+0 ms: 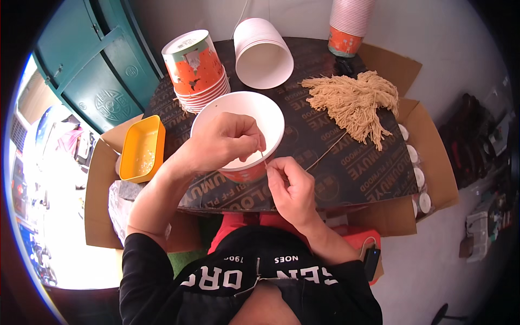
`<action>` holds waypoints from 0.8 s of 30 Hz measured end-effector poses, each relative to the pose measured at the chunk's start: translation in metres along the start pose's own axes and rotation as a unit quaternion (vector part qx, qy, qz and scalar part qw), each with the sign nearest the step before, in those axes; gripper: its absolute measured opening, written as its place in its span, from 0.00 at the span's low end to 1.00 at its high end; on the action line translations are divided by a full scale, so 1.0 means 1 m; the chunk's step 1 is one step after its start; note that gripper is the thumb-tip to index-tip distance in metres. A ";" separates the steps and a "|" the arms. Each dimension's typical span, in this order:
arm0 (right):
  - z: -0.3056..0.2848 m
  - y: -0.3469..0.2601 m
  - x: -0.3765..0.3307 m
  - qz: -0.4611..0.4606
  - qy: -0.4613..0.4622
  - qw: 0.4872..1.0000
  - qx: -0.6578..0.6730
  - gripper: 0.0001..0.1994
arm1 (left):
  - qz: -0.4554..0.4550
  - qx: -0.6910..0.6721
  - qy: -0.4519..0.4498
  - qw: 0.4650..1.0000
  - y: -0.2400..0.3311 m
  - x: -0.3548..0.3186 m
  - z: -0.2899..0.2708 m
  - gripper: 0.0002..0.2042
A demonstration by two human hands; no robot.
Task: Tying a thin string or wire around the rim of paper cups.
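Hands (260,162) pinch string (319,157) at cup (238,132).

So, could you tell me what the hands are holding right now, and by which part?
The left hand grips the rim of the paper cup. The right hand pinches a thin tan string near its end, beside the cup.

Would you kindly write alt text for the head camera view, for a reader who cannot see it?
Seen from above, a person's left hand grips the rim of a white paper bowl while the right hand pinches a thin tan string at its edge. Nearby on the dark board lie a bundle of tan strings, stacked orange bowls and a yellow tray.
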State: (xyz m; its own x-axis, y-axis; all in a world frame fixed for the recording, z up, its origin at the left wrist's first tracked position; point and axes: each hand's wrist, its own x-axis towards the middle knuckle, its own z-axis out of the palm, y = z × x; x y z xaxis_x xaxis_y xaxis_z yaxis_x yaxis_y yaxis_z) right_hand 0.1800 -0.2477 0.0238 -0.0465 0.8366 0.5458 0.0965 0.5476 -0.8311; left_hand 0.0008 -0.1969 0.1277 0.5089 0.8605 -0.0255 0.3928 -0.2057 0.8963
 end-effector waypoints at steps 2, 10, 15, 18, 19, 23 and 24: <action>0.001 -0.001 0.001 -0.001 -0.006 1.000 -0.003 0.02 | 0.035 -0.024 0.023 0.999 -0.003 0.000 0.003 0.06; -0.001 0.001 0.004 -0.016 -0.017 1.000 0.001 0.02 | -0.007 -0.193 0.001 0.981 -0.001 0.005 0.009 0.06; -0.005 0.002 0.005 -0.010 -0.032 0.999 0.007 0.02 | -0.015 -0.139 0.002 0.990 -0.004 0.004 0.009 0.05; -0.011 -0.004 0.005 0.012 -0.032 0.999 0.038 0.03 | -0.023 -0.161 -0.013 0.987 0.000 0.004 0.009 0.05; -0.014 -0.007 0.005 0.029 -0.028 0.997 0.064 0.04 | -0.023 -0.166 -0.009 0.986 0.001 0.003 0.010 0.04; -0.026 -0.020 0.010 0.000 -0.020 0.993 0.115 0.06 | -0.015 -0.174 -0.015 0.984 -0.002 0.005 0.009 0.04; -0.031 -0.024 0.013 0.000 -0.020 0.993 0.114 0.06 | -0.015 -0.176 -0.015 0.984 -0.003 0.005 0.008 0.04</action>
State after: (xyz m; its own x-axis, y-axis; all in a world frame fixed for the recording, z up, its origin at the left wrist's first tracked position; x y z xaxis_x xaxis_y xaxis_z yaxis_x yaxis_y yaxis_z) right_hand 0.2076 -0.2502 0.0542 -0.0874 0.8340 0.5448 -0.1317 0.5324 -0.8362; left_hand 0.0086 -0.1961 0.1214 0.5255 0.8485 -0.0616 0.1213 -0.0030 0.9926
